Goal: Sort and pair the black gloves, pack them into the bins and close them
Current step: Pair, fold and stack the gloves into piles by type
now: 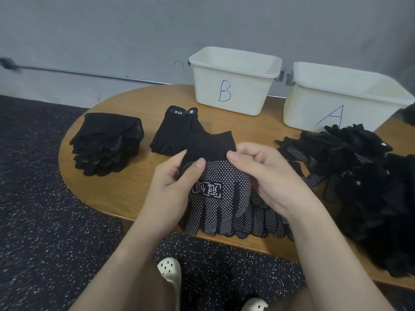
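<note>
Over the table's front edge I hold a black glove with white dots [214,198], cuff up and fingers hanging down. My left hand [174,182] pinches its left cuff edge and my right hand [267,173] pinches the right one. A second dotted glove [267,223] lies partly under it on the table. A stack of dotted gloves [105,142] sits at the far left. Beside it lies a small stack of fingerless gloves [177,131] marked 5.11. A big loose heap of black gloves [368,182] fills the right side. Bin B [233,84] and bin A [336,102] stand open at the back.
The rounded wooden table [134,182] stands against a grey wall. Dark speckled floor lies to the left and in front. My white perforated shoes [170,274] show below the table edge. No bin lids are in view.
</note>
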The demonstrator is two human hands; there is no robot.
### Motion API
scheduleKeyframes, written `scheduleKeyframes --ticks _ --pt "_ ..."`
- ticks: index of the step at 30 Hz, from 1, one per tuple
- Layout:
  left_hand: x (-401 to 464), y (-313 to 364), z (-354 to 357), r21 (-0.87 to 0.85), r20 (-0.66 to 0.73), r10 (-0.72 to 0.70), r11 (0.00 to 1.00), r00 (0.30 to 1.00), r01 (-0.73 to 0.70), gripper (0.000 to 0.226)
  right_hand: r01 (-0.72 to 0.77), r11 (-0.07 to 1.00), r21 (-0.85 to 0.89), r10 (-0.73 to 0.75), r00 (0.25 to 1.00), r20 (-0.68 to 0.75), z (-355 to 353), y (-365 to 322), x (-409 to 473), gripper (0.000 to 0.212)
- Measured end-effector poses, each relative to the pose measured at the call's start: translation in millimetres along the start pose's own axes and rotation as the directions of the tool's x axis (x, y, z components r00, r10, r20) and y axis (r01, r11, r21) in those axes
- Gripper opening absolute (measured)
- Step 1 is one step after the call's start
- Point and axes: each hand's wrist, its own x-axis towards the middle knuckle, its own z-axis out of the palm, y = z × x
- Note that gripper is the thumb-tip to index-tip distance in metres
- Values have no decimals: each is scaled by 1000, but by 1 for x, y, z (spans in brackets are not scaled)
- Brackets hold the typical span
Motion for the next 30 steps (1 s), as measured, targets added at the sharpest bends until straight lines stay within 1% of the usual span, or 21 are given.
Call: scheduleKeyframes --ticks 1,4,5,6,7,8,9,11,12,13,15,17,19,22,25,27,30 --pt "0 -1 0 -4 1 -9 1000 1000 9 26 -19 999 44 19 1000 -2 -1 -2 -1 29" --pt "2 -3 -1 -50 26 -30 998 999 31 24 -112 987 119 115 993 -18 -6 -4 -5 43" --pt "3 -4 -2 -66 26 -43 997 999 44 22 -144 982 124 147 989 -20 -7 -4 -6 43" --pt "4 -6 -2 -66 15 -59 996 998 60 20 -167 979 113 171 985 -22 -8 -3 -6 37" --pt "6 -8 -2 -37 -2 -76 996 997 76 19 -177 982 71 180 983 -40 -8 -2 -5 25" --pt "8 -11 -3 29 -23 -89 996 996 90 18 -174 985 -13 173 982 -83 -9 0 -4 14" --pt "10 -15 -4 123 -37 -95 987 995 99 18 -159 978 -138 139 980 -142 -10 4 -2 13" --pt "15 -22 -5 292 -44 -102 950 994 110 15 -132 904 -406 27 967 -254 -12 15 3 15" --pt "17 -25 -5 345 -52 -106 931 993 118 14 -126 856 -501 -32 955 -295 -14 20 6 15" --pt "20 -27 -6 391 -75 -105 912 992 126 12 -122 820 -560 -78 944 -320 -15 25 9 15" --pt "27 -33 -6 481 -157 -95 862 983 160 9 -130 780 -613 -118 930 -348 -19 33 15 15" --pt "31 -38 -6 580 -223 -80 790 972 198 5 -144 747 -649 -132 925 -357 -22 39 21 14" --pt "33 -42 -5 686 -251 -46 696 967 211 13 -166 711 -684 -144 917 -372 -25 45 25 15" --pt "32 -43 -2 792 -244 -10 575 970 205 16 -205 662 -721 -164 899 -406 -27 51 31 17" --pt "28 -41 -1 866 -217 0 462 976 192 15 -236 628 -742 -146 900 -410 -28 56 34 12" --pt "26 -40 -1 894 -196 4 411 981 177 17 -254 588 -768 -128 908 -398 -27 57 36 9" --pt "24 -39 -1 924 -168 41 355 985 143 19 -256 543 -800 -142 911 -388 -25 59 35 10"
